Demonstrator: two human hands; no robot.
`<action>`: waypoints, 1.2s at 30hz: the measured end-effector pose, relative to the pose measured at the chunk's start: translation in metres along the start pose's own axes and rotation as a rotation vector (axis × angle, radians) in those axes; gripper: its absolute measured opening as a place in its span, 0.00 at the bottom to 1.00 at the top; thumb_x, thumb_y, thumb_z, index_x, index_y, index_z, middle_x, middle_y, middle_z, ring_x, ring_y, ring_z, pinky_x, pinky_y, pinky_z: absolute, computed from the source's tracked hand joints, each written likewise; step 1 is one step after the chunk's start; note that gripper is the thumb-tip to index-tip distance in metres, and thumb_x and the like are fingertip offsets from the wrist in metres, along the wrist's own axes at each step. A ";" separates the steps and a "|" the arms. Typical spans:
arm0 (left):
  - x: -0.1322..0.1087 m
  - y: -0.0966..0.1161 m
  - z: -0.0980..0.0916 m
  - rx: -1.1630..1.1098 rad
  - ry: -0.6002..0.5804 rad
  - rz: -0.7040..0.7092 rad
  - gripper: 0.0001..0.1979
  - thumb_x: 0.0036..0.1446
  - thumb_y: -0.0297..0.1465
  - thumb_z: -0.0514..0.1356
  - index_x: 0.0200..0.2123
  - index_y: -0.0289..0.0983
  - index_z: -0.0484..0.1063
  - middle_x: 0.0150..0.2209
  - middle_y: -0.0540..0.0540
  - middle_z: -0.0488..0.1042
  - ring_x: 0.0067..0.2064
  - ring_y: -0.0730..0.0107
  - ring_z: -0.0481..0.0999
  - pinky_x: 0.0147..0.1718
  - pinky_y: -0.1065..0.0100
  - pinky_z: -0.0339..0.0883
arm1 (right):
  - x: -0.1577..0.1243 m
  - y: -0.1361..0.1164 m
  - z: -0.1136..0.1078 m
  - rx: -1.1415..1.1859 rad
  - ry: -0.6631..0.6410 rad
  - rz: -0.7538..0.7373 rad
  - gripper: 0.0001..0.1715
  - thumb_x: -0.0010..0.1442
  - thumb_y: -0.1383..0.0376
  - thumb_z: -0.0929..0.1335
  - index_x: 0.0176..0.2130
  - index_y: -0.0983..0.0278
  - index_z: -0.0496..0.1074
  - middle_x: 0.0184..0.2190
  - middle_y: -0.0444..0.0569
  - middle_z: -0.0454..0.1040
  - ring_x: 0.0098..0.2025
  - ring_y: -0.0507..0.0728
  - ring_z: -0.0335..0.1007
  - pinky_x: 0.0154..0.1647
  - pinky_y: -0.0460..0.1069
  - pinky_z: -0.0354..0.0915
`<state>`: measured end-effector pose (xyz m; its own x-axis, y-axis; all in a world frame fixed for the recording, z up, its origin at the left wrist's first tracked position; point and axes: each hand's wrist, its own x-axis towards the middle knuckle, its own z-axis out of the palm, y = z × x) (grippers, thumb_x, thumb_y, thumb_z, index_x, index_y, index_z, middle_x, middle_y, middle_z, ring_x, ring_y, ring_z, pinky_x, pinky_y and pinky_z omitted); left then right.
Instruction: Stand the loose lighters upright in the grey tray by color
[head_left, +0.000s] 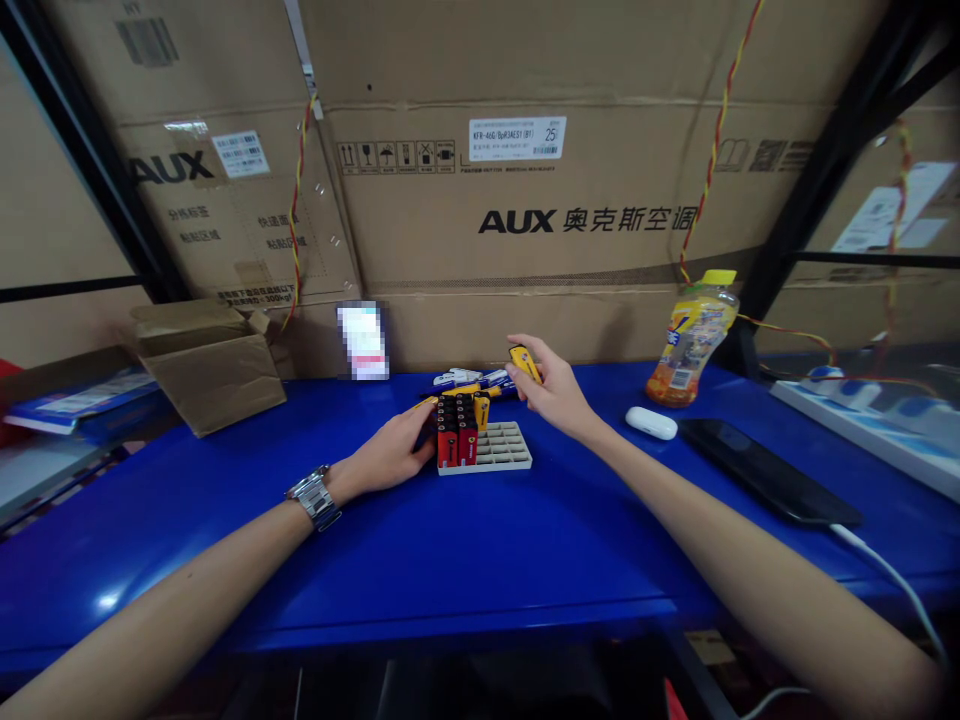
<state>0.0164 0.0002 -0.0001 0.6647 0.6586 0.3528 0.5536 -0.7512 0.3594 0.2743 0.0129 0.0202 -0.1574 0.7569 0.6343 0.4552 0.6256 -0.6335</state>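
Note:
A grey slotted tray (pixel 504 452) sits on the blue table, with several red and black batteries (pixel 456 430) standing upright in its left slots. My left hand (pixel 391 448), a metal watch on its wrist, rests against the tray's left side with fingers curled on the batteries. My right hand (pixel 553 392) hovers just behind and right of the tray, pinching a yellow battery (pixel 524 361) between thumb and fingers. More loose yellow and white batteries (pixel 469 381) lie behind the tray.
An orange drink bottle (pixel 691 342), a white earbud case (pixel 651 422) and a black phone (pixel 766 470) on a white cable lie at the right. A small cardboard box (pixel 206 362) stands at the left. Large cartons form the back wall.

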 end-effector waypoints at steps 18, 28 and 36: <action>0.000 0.005 -0.002 -0.015 -0.015 -0.026 0.19 0.56 0.25 0.53 0.52 0.33 0.61 0.51 0.35 0.71 0.50 0.55 0.72 0.49 0.54 0.66 | -0.001 -0.013 -0.001 -0.205 0.104 -0.056 0.11 0.59 0.57 0.64 0.40 0.61 0.63 0.20 0.40 0.61 0.18 0.50 0.53 0.24 0.49 0.52; 0.000 0.003 -0.002 -0.008 -0.008 -0.005 0.19 0.56 0.24 0.53 0.52 0.35 0.60 0.51 0.37 0.71 0.50 0.56 0.72 0.48 0.57 0.67 | -0.001 -0.012 0.000 -0.218 0.077 -0.037 0.12 0.59 0.56 0.64 0.38 0.60 0.59 0.21 0.41 0.64 0.19 0.51 0.55 0.23 0.48 0.51; 0.000 0.002 -0.001 -0.013 -0.005 -0.004 0.20 0.57 0.25 0.53 0.54 0.34 0.60 0.52 0.36 0.70 0.52 0.56 0.72 0.48 0.55 0.67 | -0.002 -0.010 0.002 -0.242 0.068 -0.049 0.13 0.59 0.56 0.64 0.39 0.61 0.61 0.27 0.45 0.69 0.21 0.51 0.60 0.24 0.48 0.53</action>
<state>0.0172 -0.0012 0.0015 0.6654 0.6610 0.3469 0.5496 -0.7483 0.3715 0.2685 0.0057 0.0240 -0.1293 0.7073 0.6950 0.6464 0.5916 -0.4818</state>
